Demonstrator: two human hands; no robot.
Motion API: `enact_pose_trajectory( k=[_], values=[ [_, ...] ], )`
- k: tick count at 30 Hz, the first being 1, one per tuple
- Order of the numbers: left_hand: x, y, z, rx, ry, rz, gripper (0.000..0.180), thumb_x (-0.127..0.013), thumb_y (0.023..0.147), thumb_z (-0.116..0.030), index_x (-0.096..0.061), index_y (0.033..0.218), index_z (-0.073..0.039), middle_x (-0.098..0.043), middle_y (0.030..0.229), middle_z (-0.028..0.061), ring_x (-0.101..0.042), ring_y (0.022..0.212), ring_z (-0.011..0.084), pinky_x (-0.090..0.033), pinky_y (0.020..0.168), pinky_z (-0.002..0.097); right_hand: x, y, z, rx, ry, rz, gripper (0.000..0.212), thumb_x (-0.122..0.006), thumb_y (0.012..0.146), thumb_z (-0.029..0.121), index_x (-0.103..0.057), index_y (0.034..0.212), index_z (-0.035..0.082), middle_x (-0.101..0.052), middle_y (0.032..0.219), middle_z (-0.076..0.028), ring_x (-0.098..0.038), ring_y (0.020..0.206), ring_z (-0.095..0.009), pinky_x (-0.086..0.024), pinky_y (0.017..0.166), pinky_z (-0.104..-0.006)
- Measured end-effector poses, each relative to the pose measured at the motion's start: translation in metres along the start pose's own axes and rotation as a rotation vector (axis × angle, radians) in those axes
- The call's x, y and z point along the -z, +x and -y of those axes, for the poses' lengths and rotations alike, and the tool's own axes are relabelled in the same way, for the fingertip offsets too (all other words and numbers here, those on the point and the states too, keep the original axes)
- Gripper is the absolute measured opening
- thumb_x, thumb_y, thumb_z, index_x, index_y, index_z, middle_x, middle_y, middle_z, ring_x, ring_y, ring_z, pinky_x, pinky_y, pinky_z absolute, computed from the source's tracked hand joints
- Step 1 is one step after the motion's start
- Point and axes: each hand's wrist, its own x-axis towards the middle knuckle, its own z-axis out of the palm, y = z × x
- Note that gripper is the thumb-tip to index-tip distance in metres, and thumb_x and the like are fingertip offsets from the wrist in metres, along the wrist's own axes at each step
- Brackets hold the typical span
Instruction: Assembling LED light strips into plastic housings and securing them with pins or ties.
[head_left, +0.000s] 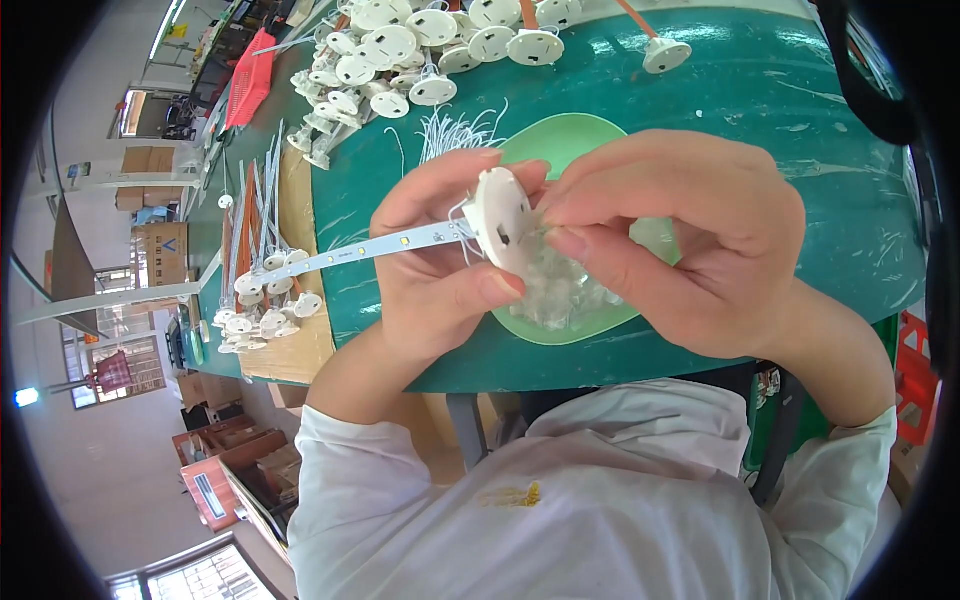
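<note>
My left hand (425, 245) is closed around a round white plastic cap (500, 222), thumb below and fingers above. From the cap a pale LED strip (375, 247) with small yellow chips runs out to the left, with thin white wires at the joint. My right hand (680, 230) pinches thumb and forefinger together at the cap's right face; what sits between these fingertips is too small to make out. Beneath both hands stands a light green bowl (570, 135) holding small clear plastic pieces (570, 295).
Many white caps (390, 45) on strips are heaped at the back of the green table (760, 110). White wires (455, 130) lie behind the bowl. More capped strips (265, 320) rest on cardboard at left. One cap (667, 55) lies apart at the far right. A red basket (248, 80) stands far left.
</note>
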Motion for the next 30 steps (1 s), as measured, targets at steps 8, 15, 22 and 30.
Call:
enact_pose_trajectory(
  k=[8, 15, 22, 30],
  values=[
    [0.01, 0.004, -0.001, 0.006, -0.015, 0.077, 0.063, -0.082, 0.076, -0.014, -0.051, 0.129, -0.002, -0.062, 0.124, 0.0193, -0.061, 0.115, 0.0289, -0.05, 0.098, 0.0398, -0.008, -0.008, 0.001, -0.078, 0.06, -0.124, 0.016, -0.058, 0.085, -0.011, -0.052, 0.099, -0.005, -0.065, 0.102, -0.022, -0.068, 0.076, -0.019, -0.055, 0.063, -0.027],
    [0.003, 0.002, -0.003, 0.077, 0.013, -0.088, 0.063, -0.083, 0.076, -0.014, -0.051, 0.129, -0.001, -0.061, 0.124, 0.0206, -0.061, 0.115, 0.0299, -0.05, 0.098, 0.0413, -0.003, -0.005, -0.005, 0.089, -0.236, -0.019, 0.018, -0.061, 0.081, -0.011, -0.067, 0.096, -0.002, -0.069, 0.088, -0.013, -0.067, 0.066, -0.017, -0.052, 0.056, -0.0241],
    [0.007, 0.003, 0.0, 0.053, 0.048, -0.039, 0.063, -0.083, 0.075, -0.012, -0.051, 0.128, 0.0, -0.061, 0.124, 0.0229, -0.062, 0.113, 0.0295, -0.048, 0.1, 0.0435, -0.008, -0.007, -0.002, 0.064, -0.357, -0.048, 0.021, -0.068, 0.077, -0.006, -0.071, 0.096, 0.002, -0.069, 0.077, -0.009, -0.064, 0.058, -0.02, -0.05, 0.051, -0.0255],
    [0.008, 0.0, 0.004, 0.016, 0.079, 0.009, 0.062, -0.083, 0.074, -0.008, -0.052, 0.127, 0.001, -0.061, 0.124, 0.0241, -0.064, 0.11, 0.0296, -0.05, 0.098, 0.0444, -0.004, -0.013, -0.005, 0.111, -0.35, -0.002, 0.019, -0.071, 0.074, -0.004, -0.071, 0.092, 0.002, -0.07, 0.079, -0.009, -0.065, 0.06, -0.021, -0.051, 0.051, -0.0267]
  ],
)
